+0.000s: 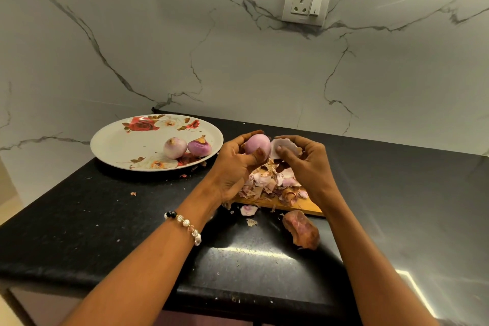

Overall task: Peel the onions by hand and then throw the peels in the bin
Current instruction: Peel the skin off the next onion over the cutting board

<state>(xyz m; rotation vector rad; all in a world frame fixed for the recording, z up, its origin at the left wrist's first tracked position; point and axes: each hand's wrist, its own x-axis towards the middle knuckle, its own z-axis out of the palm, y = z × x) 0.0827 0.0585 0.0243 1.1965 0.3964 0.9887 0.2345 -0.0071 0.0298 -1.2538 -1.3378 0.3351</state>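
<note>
While left hand (235,164) fingers grip onion (257,146), right hand (304,164) fingers pinch peel (284,147); plate (124,140) holds two onions (186,147).

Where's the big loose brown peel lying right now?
The brown peel lies on the black counter, just in front of the wooden board near its right corner, under the right forearm.

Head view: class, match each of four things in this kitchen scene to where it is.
Things:
1. onion being peeled
2. two peeled onions
3. peel pile
4. loose peel piece

Places:
A. on the wooden board
B. in the right hand
C. on the flowered plate
D. in the left hand

Pairs: 1-D, 2-C, 3-A, 4-B
</note>
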